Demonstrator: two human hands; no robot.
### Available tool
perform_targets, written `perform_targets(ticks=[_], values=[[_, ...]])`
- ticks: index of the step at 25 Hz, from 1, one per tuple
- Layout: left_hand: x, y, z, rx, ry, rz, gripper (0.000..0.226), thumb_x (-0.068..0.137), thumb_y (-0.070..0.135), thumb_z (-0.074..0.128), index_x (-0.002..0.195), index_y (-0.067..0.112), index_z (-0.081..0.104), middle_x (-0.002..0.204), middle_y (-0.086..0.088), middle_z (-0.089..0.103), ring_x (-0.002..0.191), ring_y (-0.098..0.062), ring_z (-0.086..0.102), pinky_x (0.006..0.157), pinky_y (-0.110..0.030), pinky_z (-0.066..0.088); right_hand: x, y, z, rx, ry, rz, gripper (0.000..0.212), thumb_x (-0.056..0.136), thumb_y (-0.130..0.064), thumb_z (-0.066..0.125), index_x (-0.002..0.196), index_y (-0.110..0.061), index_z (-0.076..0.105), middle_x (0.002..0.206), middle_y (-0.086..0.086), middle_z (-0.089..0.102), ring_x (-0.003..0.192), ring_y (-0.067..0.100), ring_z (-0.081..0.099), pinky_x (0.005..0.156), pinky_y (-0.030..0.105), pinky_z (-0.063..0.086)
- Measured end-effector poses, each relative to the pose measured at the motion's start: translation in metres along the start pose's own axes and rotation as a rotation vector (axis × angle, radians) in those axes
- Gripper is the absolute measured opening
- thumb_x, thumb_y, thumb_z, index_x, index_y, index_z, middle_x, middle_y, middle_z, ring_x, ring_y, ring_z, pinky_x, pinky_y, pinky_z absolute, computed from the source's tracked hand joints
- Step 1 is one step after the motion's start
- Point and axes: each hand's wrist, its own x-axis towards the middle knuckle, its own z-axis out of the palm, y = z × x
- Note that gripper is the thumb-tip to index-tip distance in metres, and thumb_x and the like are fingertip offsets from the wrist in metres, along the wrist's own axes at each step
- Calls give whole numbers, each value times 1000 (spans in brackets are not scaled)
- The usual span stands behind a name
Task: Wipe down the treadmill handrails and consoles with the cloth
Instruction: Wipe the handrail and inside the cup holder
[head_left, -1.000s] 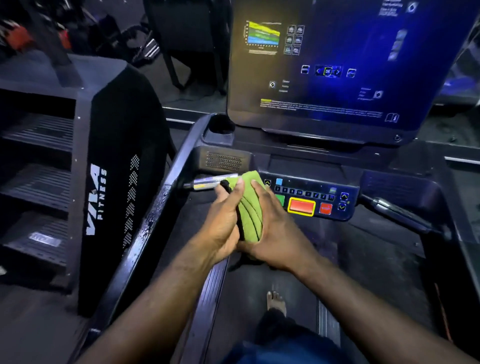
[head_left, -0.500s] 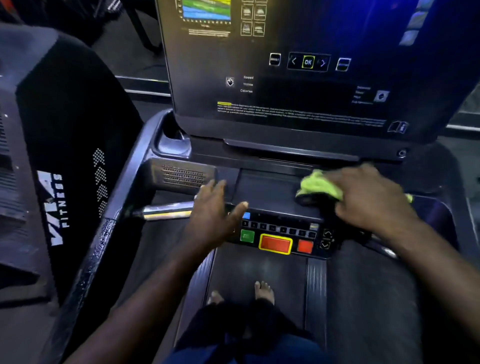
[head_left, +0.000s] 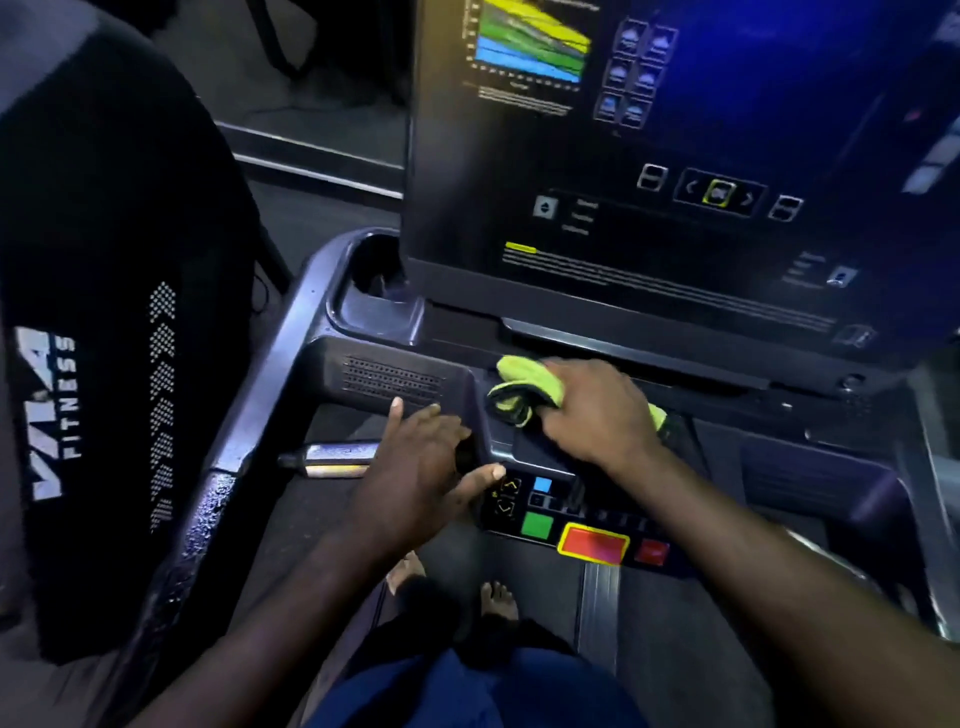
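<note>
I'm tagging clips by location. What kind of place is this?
Most likely a gym: the person stands on a treadmill with a big display screen and a start/stop button panel, beside a machine marked FITNESS. The right hand holds a green cloth on the console.

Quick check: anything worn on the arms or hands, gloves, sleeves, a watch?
Nothing visible: the left hand and right hand are ungloved, with no sleeves in frame and no watch, ring or band. Lower down, dark blue clothing covers the legs.
</note>
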Motion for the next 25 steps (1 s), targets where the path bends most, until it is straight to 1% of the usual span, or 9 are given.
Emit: perform_targets(ticks=[4,7,9,11,13,16,19,23,25], values=[[-12,-23,5,-70,88,83,76,89,78,40,136,24,65,136,8,68,149,-22,42,130,-41,-8,-6,19,-2,190,-50,76,60,87,-30,83,141,-45,62,121,-7,76,114,21,68,94,31,50],[-25,-31,8,-193,267,114,53,93,59,56,126,20,69,125,7,70,139,-22,51,131,-38,3,-13,24,-13,550,101,150,65,87,-20,85,144,-40,60,118,-22,72,109,4,68,98,26,49],[-35,-32,4,-261,461,118,33,92,38,69,117,16,72,116,4,70,123,-20,58,126,-40,26,-19,3,-8,432,79,-54,67,92,-33,78,151,-44,48,131,-25,66,114,-6,62,102,27,49],[-43,-35,1,-281,566,73,22,89,20,78,110,15,73,111,3,68,108,-18,60,109,-28,40,-22,-17,16,77,-69,-319,72,96,-52,62,161,-43,30,162,-14,44,144,6,46,119,38,41],[-53,-38,1,-282,557,-14,23,85,11,82,104,18,72,107,4,65,101,-18,61,95,-28,46,-10,-25,34,-88,-66,-402,71,98,-57,53,162,-43,26,169,-10,34,152,17,38,122,43,37],[-69,-38,5,-332,630,-146,20,83,4,81,91,18,69,96,5,64,91,-19,64,83,-34,51,18,-33,24,355,-89,-255,54,99,-51,60,150,-45,45,143,-15,63,131,14,59,107,34,47],[-89,-27,12,-320,704,-296,9,81,14,78,79,19,71,82,6,68,77,-16,66,71,-39,53,33,-28,3,619,-86,-412,52,97,-38,67,147,-40,53,133,-19,67,124,1,62,109,29,47],[-116,-4,37,-317,723,-451,11,73,12,78,75,23,75,76,8,71,71,-13,67,66,-37,55,24,-30,3,-189,-155,-1066,69,97,-60,53,161,-46,31,170,-5,34,150,21,43,117,45,42],[-119,3,49,-318,737,-511,17,72,9,83,80,22,78,80,7,72,73,-13,66,68,-35,56,21,-32,16,-465,-188,-1149,75,93,-80,34,161,-51,22,173,2,26,150,31,41,115,51,39]])
